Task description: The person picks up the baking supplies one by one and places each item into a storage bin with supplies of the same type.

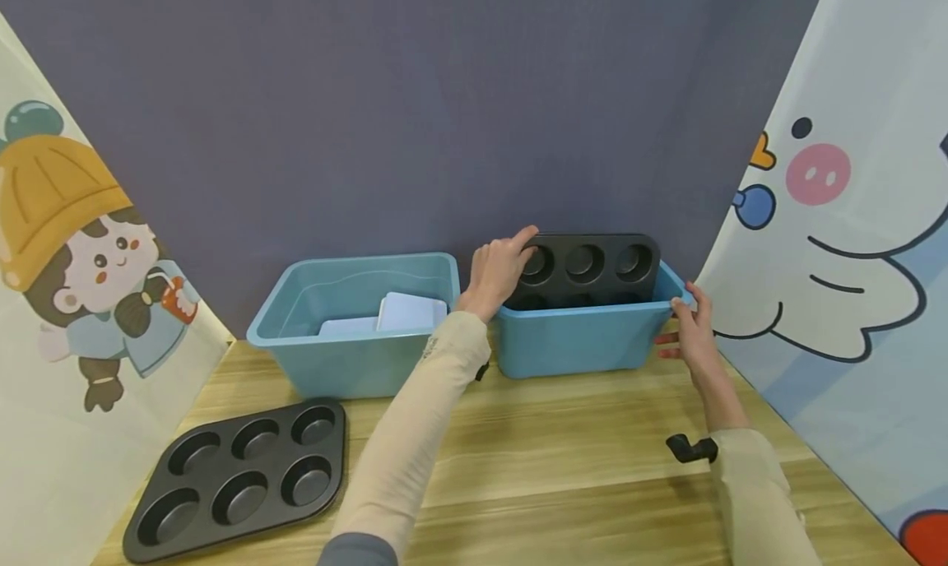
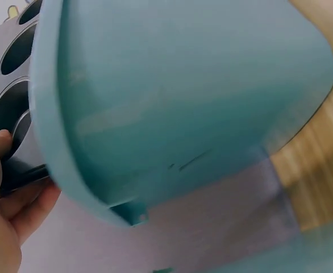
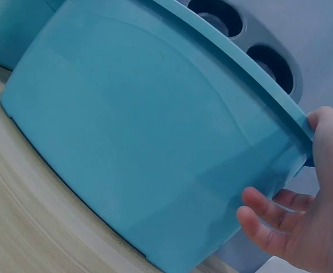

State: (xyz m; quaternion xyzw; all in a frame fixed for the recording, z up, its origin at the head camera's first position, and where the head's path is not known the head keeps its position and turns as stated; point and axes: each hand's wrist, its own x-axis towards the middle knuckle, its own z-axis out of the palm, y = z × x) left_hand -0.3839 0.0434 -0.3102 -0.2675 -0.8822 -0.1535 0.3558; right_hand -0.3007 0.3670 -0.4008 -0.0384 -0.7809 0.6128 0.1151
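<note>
A dark muffin pan (image 1: 609, 266) stands on edge inside the right-hand blue bin (image 1: 573, 340), its upper row of cups showing above the rim. My left hand (image 1: 494, 274) grips the pan's left edge; in the left wrist view the thumb lies on the cup side and the fingers go behind. At the bin's right end, my right hand (image 1: 694, 331) holds the rim corner. The right wrist view shows that thumb against the rim (image 3: 269, 85), with other fingers loosely bent beside the end wall. The bin hides the pan's lower part.
Left of that bin stands another blue bin (image 1: 348, 368) with pale, flat-sided items (image 1: 411, 311) in it. A second muffin pan (image 1: 235, 475) lies cups up on the wooden table (image 1: 548, 467), at the front left. A dark panel (image 1: 355, 122) rises behind the bins, with printed panels at both sides.
</note>
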